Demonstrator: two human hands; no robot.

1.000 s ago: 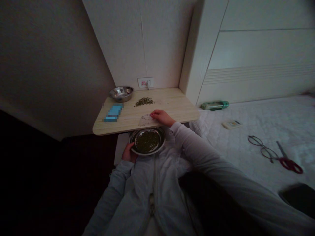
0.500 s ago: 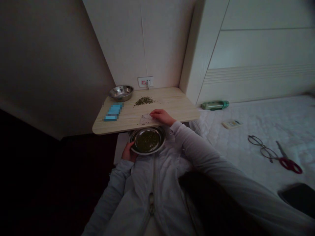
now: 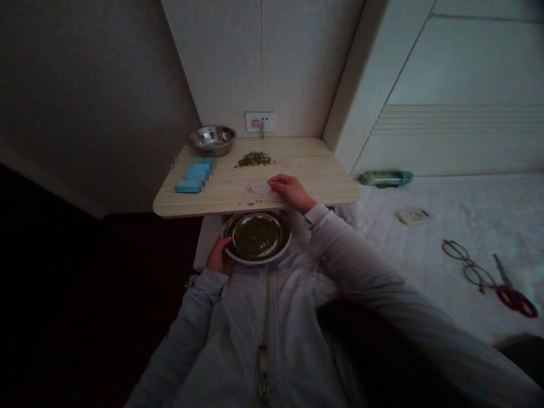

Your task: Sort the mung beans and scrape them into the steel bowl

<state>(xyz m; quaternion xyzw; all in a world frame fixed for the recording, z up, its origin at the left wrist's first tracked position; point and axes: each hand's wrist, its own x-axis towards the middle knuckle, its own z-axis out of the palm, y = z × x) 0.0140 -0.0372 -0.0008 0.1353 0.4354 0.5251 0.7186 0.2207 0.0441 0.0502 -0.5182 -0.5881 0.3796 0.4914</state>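
My left hand [image 3: 220,256] is closed on the left rim of a steel bowl [image 3: 285,241], which rests low against my lap, just under the table's front edge. Small dark green bits [image 3: 255,235] cover the bottom of that bowl. Over the wooden table, my right hand [image 3: 292,191] pinches a thin, clear plastic piece [image 3: 257,189], whose exact kind I cannot make out. A few loose dark bits lie near the table's front edge below it. Farther back on the table is a small pile of green bits [image 3: 255,159].
At the table's [image 3: 221,201] back left stands a second steel bowl [image 3: 212,141]; a blurred blue phone-like object [image 3: 194,177] lies before it. On the white bed at right are a green bottle [image 3: 386,179], a pale small box [image 3: 414,216], glasses [image 3: 478,276] and red-handled scissors [image 3: 516,300].
The view has tilted and shifted slightly. My right hand, with the clear plastic piece, has moved a little back from the table's front edge. My left hand keeps hold of the bowl.
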